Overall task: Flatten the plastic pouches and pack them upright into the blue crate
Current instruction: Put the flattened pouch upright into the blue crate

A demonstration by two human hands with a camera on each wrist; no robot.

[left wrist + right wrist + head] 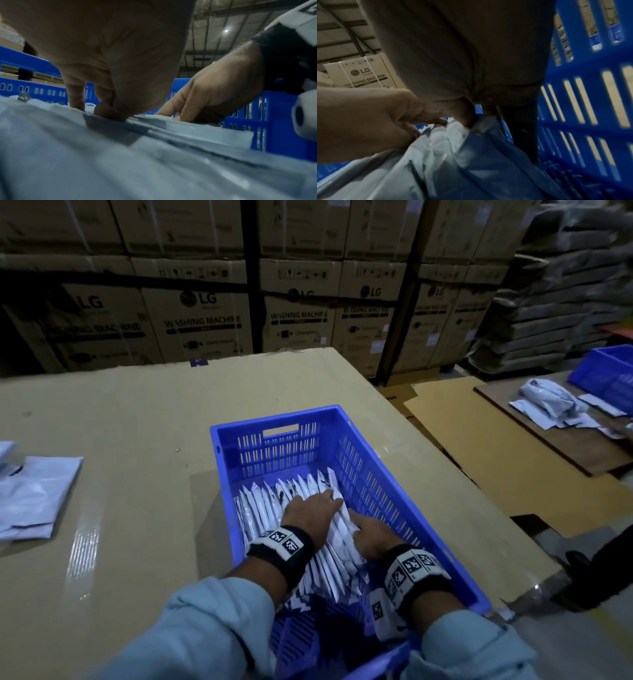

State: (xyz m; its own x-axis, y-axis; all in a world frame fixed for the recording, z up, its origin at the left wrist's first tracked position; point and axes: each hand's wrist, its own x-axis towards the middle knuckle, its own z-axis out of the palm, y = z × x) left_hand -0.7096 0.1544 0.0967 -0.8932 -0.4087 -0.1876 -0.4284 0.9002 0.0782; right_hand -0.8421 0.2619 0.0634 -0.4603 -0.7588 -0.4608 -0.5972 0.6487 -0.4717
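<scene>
The blue crate [277, 416] stands on the cardboard-covered table in front of me. A row of flat white pouches [270, 501] stands on edge inside it, leaning, against the right wall. My left hand [315, 508] lies on the row's top edges with its fingers stretched out, pressing down, as the left wrist view [120, 54] also shows. My right hand [371, 537] is at the row's right end. In the right wrist view its thumb [464, 115] is on one side of the outermost pouch [479, 148] and its fingers reach down the other side, along the crate wall [582, 94].
Loose pouches [30, 494] lie at the table's left edge. To the right, a second blue crate [606, 374] and a pile of pouches [548, 402] sit on another board. Stacked washing-machine cartons [205, 316] stand behind the table. The near end of the crate floor is bare.
</scene>
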